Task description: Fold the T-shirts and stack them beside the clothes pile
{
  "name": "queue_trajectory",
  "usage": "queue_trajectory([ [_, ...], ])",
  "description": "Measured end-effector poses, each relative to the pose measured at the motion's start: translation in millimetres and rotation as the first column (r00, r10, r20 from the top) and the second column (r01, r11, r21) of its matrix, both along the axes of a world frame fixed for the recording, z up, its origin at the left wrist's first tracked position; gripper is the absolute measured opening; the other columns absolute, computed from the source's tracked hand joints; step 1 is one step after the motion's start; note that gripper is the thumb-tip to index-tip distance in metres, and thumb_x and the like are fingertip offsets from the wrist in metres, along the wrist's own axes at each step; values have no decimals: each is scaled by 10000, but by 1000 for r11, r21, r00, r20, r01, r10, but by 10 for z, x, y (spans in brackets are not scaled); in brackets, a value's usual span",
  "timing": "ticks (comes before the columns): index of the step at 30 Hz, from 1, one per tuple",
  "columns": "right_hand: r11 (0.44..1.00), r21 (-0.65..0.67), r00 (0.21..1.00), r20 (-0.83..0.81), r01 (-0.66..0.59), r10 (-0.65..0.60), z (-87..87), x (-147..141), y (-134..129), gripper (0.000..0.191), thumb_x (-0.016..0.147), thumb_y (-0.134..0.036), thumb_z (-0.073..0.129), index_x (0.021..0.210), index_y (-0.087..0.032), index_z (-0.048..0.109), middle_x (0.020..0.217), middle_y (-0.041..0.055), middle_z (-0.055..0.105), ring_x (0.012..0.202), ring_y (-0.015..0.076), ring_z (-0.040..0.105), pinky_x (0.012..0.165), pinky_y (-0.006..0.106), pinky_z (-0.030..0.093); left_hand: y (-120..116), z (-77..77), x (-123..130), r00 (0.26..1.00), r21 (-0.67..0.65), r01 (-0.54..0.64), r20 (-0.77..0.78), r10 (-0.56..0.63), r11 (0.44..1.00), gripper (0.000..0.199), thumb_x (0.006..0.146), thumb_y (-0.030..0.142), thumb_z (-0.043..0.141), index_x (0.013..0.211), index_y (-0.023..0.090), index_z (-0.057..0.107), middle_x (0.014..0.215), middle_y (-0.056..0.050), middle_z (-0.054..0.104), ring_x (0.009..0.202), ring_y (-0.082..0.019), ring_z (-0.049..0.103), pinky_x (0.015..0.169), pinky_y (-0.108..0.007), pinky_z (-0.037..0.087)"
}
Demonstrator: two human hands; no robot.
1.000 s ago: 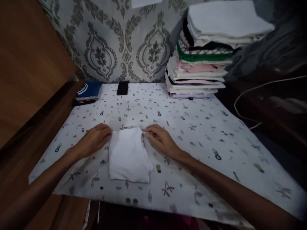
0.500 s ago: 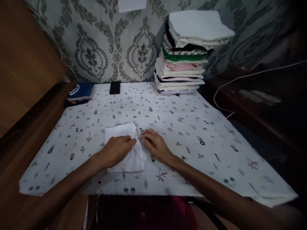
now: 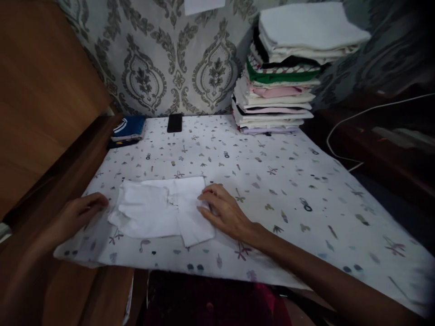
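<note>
Head camera view is showing me a white cloth (image 3: 146, 208) lying long and sideways across the near part of the tabletop (image 3: 272, 154). Half a second ago it was looking like a small square, and the left grip (image 3: 83, 210) was resting on top of it. Now that grip is sitting out past the cloth's left end. I think this is leaving the cloth partly unfolded, with a wrinkly left part and a smoother right part. A little dark gap is showing where the two parts are meeting.

The cloth is lying between the two grips. The right grip (image 3: 226, 210) is touching its right edge, with the finger and thumb bent and only a narrow space between them. I can't tell if they are pinching any cloth. The left grip is looking blurry, its fingers bunching close together just beside the left end. I can't tell if it is touching or holding the cloth.
</note>
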State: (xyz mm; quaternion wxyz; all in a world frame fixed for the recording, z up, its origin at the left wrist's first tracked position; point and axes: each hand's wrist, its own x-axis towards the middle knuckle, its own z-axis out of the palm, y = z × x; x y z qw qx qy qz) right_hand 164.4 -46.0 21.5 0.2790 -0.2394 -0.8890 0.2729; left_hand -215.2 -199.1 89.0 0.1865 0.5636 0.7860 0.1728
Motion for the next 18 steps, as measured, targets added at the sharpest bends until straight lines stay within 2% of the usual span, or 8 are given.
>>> queue_trajectory([
  [3,967,114,972,79,-230,222,71,-148,-145,257,989,-362,498,1151,-191,600,1043,117,598,916,236,554,747,392,525,168,-38,244,1000,91,28,12,-29,995,295,878,488,521,937,231,652,931,-29,730,853,-222,664,730,-273,508],
  [6,929,166,924,255,-332,285,133,-331,-216,281,972,-369,552,1203,-212,584,1033,102,601,863,224,547,691,358,501,426,-82,420,992,59,126,-38,-124,990,340,913,491,459,1034,222,629,979,-43,707,838,-211,642,720,-283,489],
  [9,934,162,886,403,-317,231,181,-514,-187,186,921,-369,643,1031,-220,636,939,83,616,748,208,538,591,329,438,619,-181,480,981,-3,161,-111,-160,987,371,920,481,432,1102,212,611,981,-58,681,852,-220,624,746,-320,480],
  [12,946,114,863,455,-302,221,194,-603,-112,148,928,-301,620,815,-205,616,802,57,612,623,171,503,516,303,359,700,-268,483,972,-48,167,-161,-172,985,368,901,446,452,1150,220,602,962,-55,653,878,-230,610,749,-335,467],
  [15,977,12,915,354,-213,195,196,-506,-18,258,952,-252,549,699,-197,554,711,27,587,566,137,482,509,274,345,707,-281,476,967,-98,174,-172,-189,980,263,881,369,459,1035,222,614,846,-20,625,782,-200,583,681,-299,428],
  [18,991,-136,990,138,-18,37,240,-190,128,336,965,-325,514,651,-204,520,640,6,565,560,132,501,533,262,379,658,-210,456,974,-103,153,-155,-168,983,154,864,323,468,862,218,580,744,9,588,687,-166,533,604,-264,371],
])
